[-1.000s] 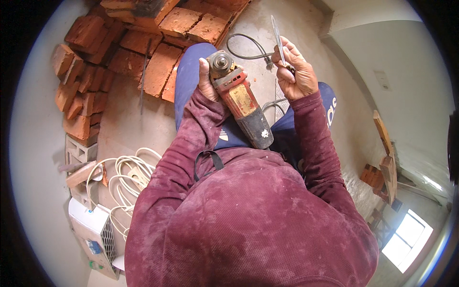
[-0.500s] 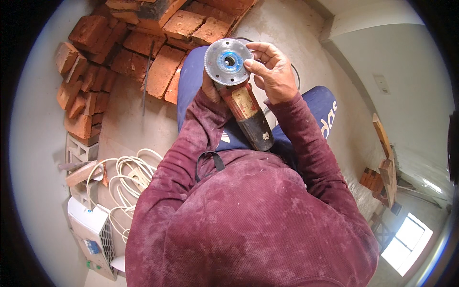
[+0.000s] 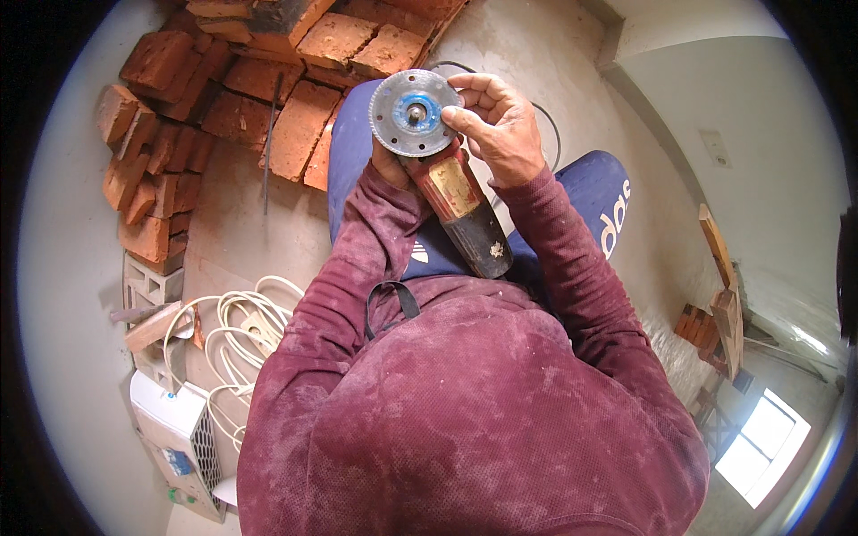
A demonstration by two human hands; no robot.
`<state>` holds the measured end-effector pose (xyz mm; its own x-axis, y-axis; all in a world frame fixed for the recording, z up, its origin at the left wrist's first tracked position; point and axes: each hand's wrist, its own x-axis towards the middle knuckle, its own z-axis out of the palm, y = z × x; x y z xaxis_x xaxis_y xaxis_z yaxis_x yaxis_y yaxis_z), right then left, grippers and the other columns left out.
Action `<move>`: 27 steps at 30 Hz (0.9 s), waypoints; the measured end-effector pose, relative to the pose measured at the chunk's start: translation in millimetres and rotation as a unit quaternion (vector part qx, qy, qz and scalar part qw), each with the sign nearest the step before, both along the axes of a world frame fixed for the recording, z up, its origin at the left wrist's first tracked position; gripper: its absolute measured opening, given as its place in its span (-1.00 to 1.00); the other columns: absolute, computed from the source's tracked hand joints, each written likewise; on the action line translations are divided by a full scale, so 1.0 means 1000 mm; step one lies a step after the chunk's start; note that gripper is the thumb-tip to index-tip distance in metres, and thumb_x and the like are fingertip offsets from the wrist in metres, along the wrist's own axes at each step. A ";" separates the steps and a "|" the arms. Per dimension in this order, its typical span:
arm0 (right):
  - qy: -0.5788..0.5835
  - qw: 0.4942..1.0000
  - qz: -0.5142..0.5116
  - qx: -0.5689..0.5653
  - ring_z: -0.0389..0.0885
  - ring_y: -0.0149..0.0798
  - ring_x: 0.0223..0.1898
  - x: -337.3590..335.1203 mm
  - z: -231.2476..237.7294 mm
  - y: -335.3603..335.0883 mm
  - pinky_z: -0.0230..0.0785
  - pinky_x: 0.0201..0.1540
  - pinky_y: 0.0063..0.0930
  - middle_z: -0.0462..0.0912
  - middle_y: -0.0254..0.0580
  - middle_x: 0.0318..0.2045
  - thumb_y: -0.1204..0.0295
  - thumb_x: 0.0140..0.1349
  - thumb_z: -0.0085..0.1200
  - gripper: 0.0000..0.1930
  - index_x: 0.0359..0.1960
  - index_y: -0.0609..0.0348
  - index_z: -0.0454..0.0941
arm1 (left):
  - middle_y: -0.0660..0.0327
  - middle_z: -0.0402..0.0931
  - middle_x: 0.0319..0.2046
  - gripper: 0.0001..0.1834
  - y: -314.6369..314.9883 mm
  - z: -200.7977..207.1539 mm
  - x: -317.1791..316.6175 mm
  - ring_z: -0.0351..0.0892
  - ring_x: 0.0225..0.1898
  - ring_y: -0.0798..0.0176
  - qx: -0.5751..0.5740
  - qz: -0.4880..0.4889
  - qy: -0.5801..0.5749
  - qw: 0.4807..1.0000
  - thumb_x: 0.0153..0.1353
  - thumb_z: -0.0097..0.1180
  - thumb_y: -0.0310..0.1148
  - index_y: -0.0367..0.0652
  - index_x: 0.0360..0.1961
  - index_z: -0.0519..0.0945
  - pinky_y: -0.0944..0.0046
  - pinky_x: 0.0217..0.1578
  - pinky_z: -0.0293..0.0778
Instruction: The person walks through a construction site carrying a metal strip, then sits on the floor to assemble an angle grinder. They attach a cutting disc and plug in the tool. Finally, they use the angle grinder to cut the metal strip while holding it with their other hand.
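Observation:
An angle grinder (image 3: 465,210) with a red head and a black body rests across my lap, its head tilted up and away from me. My left hand (image 3: 390,166) is wrapped round the grinder's head, mostly hidden behind the disc and the sleeve. At the head sits a grey cutting disc (image 3: 389,114) with small holes and a blue centre, and the spindle tip shows in its middle hole. My right hand (image 3: 502,129) pinches the disc's right edge between thumb and fingers.
Stacked red bricks (image 3: 295,134) stand ahead and to the left, a thin metal rod (image 3: 270,147) leaning by them. At left lie a coiled white extension cord (image 3: 234,335) and a white vented box (image 3: 183,447). Wooden boards (image 3: 726,313) lean at the right wall.
The disc has shifted slightly left with my right hand, and the spindle tip now shows in its centre hole. My left hand still holds the grinder.

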<state>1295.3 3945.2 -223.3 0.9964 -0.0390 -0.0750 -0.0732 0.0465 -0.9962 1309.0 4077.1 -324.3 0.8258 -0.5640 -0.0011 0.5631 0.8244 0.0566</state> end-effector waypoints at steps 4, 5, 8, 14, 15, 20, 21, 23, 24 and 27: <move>0.016 1.000 0.013 0.014 0.59 -0.48 -0.33 0.000 0.004 0.001 0.48 -0.25 -0.64 0.61 -0.27 -0.33 0.53 0.13 0.24 -0.62 -0.02 0.36 0.45 | -0.01 0.55 -0.13 -0.29 -0.003 0.001 -0.003 0.63 -0.26 -0.02 -0.020 0.024 0.006 0.999 0.25 -0.18 0.23 -0.21 0.09 0.43 0.01 -0.28 0.64; 0.016 1.000 0.013 0.016 0.59 -0.48 -0.34 0.000 0.003 0.001 0.48 -0.26 -0.64 0.61 -0.26 -0.33 0.53 0.13 0.24 -0.62 -0.03 0.36 0.45 | -0.02 0.55 -0.13 -0.30 -0.003 -0.001 -0.002 0.63 -0.26 -0.03 -0.024 0.012 -0.019 0.999 0.25 -0.18 0.22 -0.22 0.09 0.42 0.00 -0.28 0.64; 0.020 0.999 0.009 0.023 0.59 -0.48 -0.34 0.000 0.001 0.000 0.48 -0.28 -0.65 0.61 -0.25 -0.33 0.53 0.13 0.23 -0.63 -0.03 0.36 0.45 | -0.04 0.54 -0.12 -0.30 0.000 -0.005 0.000 0.62 -0.25 -0.05 -0.030 -0.018 -0.052 0.998 0.24 -0.15 0.21 -0.23 0.10 0.42 -0.01 -0.27 0.64; 0.006 1.000 -0.004 0.014 0.60 -0.47 -0.34 0.000 -0.003 0.001 0.48 -0.25 -0.64 0.62 -0.24 -0.33 0.53 0.13 0.22 -0.63 -0.03 0.37 0.45 | -0.05 0.54 -0.13 -0.27 -0.002 -0.006 0.001 0.61 -0.24 -0.05 -0.013 0.001 0.024 1.000 0.21 -0.13 0.25 -0.21 0.09 0.43 -0.02 -0.26 0.62; 0.006 1.000 -0.003 0.018 0.60 -0.47 -0.34 0.000 -0.002 0.001 0.49 -0.24 -0.63 0.62 -0.24 -0.33 0.53 0.13 0.22 -0.63 -0.03 0.37 0.46 | -0.05 0.54 -0.13 -0.26 -0.003 -0.007 0.002 0.61 -0.24 -0.05 -0.023 -0.001 0.021 1.000 0.20 -0.14 0.26 -0.21 0.09 0.43 -0.03 -0.26 0.62; 0.007 1.000 -0.004 0.005 0.60 -0.47 -0.33 0.000 0.000 0.001 0.49 -0.22 -0.62 0.62 -0.24 -0.33 0.53 0.12 0.23 -0.64 -0.05 0.36 0.47 | -0.02 0.54 -0.13 -0.22 -0.004 0.002 0.001 0.60 -0.22 -0.03 -0.014 -0.003 0.038 0.999 0.16 -0.13 0.30 -0.20 0.09 0.43 -0.02 -0.23 0.61; 0.009 1.000 -0.005 0.001 0.60 -0.47 -0.33 0.000 0.000 0.001 0.49 -0.22 -0.62 0.62 -0.24 -0.33 0.53 0.12 0.24 -0.64 -0.05 0.36 0.48 | -0.02 0.53 -0.12 -0.21 -0.004 0.004 0.001 0.59 -0.21 -0.03 0.011 0.009 0.045 0.999 0.15 -0.13 0.31 -0.20 0.09 0.43 -0.02 -0.22 0.60; 0.012 1.000 -0.005 0.002 0.60 -0.48 -0.33 0.000 0.000 0.000 0.49 -0.22 -0.62 0.62 -0.25 -0.33 0.53 0.11 0.24 -0.64 -0.06 0.36 0.48 | -0.02 0.52 -0.10 -0.21 -0.004 0.004 0.001 0.58 -0.19 -0.02 0.039 0.018 0.036 0.998 0.15 -0.13 0.31 -0.20 0.10 0.43 -0.01 -0.21 0.60; 0.013 1.000 -0.005 0.008 0.60 -0.48 -0.33 0.000 -0.001 0.000 0.49 -0.22 -0.62 0.62 -0.25 -0.33 0.53 0.11 0.25 -0.64 -0.06 0.36 0.48 | -0.02 0.51 -0.09 -0.21 -0.004 0.000 0.001 0.58 -0.18 -0.02 0.042 0.015 0.020 0.999 0.16 -0.13 0.30 -0.20 0.11 0.42 -0.01 -0.20 0.60; 0.014 1.000 -0.005 0.018 0.59 -0.48 -0.33 0.001 -0.001 0.001 0.49 -0.21 -0.62 0.62 -0.26 -0.34 0.52 0.11 0.25 -0.64 -0.06 0.36 0.49 | -0.03 0.50 -0.06 -0.25 0.001 -0.011 0.004 0.57 -0.14 -0.02 0.029 -0.005 -0.021 0.999 0.19 -0.13 0.26 -0.19 0.12 0.41 -0.01 -0.17 0.60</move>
